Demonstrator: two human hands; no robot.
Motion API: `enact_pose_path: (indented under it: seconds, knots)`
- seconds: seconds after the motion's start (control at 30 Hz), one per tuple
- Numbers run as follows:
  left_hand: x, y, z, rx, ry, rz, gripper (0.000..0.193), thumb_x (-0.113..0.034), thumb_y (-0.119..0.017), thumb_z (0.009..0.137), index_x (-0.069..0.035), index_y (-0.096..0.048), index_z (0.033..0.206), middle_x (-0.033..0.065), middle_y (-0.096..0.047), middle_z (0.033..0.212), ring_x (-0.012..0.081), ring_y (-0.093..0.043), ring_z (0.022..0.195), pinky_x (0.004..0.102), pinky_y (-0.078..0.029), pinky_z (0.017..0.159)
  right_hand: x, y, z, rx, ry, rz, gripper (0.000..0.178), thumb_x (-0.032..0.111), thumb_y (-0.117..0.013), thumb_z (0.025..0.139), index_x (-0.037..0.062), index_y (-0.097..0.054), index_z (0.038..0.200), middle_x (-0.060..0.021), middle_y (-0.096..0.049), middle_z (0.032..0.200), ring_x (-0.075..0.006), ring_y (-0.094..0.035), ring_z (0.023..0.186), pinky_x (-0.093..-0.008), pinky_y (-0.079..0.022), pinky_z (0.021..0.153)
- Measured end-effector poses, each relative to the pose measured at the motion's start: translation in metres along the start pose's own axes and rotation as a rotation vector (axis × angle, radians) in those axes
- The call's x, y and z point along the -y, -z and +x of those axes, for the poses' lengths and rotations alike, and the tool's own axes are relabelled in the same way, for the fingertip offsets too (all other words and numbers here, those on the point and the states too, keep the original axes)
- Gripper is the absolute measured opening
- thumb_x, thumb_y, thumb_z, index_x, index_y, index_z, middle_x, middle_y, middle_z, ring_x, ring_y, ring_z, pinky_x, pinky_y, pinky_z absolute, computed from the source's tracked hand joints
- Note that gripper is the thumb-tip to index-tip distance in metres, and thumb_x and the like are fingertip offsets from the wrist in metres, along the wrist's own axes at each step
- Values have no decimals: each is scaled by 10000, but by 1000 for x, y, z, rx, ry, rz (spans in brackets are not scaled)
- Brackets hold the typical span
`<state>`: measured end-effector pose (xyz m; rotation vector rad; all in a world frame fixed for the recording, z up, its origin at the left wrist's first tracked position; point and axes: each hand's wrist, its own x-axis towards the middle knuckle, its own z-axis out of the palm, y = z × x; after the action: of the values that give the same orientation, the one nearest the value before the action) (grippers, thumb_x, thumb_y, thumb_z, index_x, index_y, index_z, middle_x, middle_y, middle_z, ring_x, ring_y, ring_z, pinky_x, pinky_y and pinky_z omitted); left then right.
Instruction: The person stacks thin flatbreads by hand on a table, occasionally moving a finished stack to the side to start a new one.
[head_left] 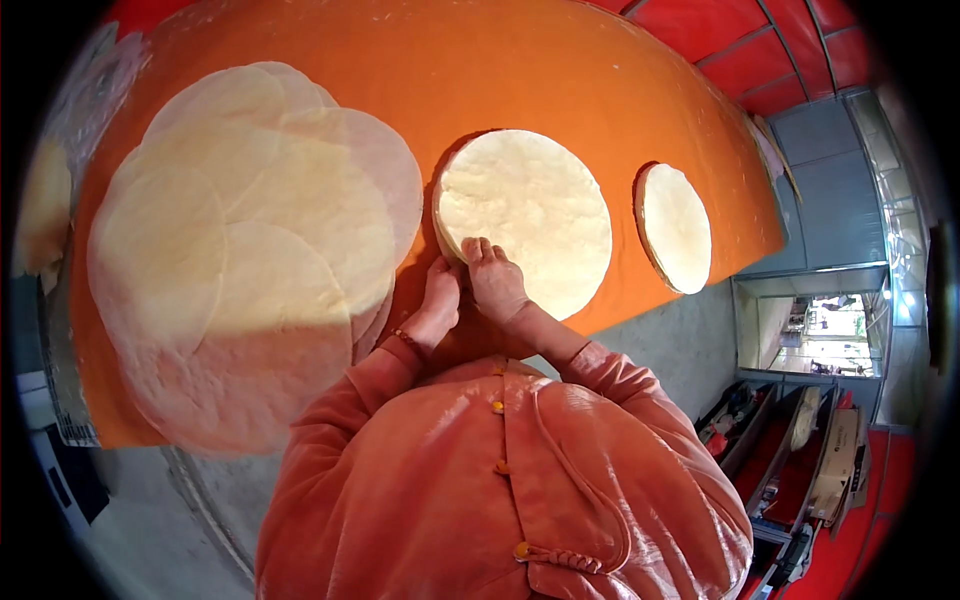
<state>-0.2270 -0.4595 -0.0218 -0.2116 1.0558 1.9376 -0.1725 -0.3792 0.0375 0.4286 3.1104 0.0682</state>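
Your left hand (440, 290) & right hand (493, 275) sit at frame centre, fingers pressed together, both pinching the near edge of the round flatbread stack (530, 215) on the orange bench (480, 70). Thin overlapping sheets (250, 240) lie spread at left; smaller stack (676, 227) at right.

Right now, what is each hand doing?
Left hand: at the edge of the middle flatbread stack, grip cannot be told.
Right hand: fingers on the same stack's edge.
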Motion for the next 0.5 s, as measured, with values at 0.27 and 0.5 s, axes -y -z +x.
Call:
enact_pose_path:
  seconds: [0.27, 0.5]
  knots:
    - [2, 2, -13, 54, -52, 110, 260, -126, -449, 913, -22, -575, 1116, 64, -597, 1060, 157, -538, 963, 300, -435, 834, 3, -5, -4, 2, -15, -46, 452, 205, -572, 770, 7, -421, 1147, -173, -521, 1097, -343, -572, 957, -425, -549, 626]
    - [-61, 58, -86, -18, -339, 298, 294, -103, -592, 901, -72, -514, 1182, 33, -548, 1109, 117, -530, 979, 274, -449, 860, 6, 45, 77, -216, 114, 730, 261, 127, -637, 767, -7, -582, 985, -232, -623, 887, -395, -604, 864, -430, -491, 749]
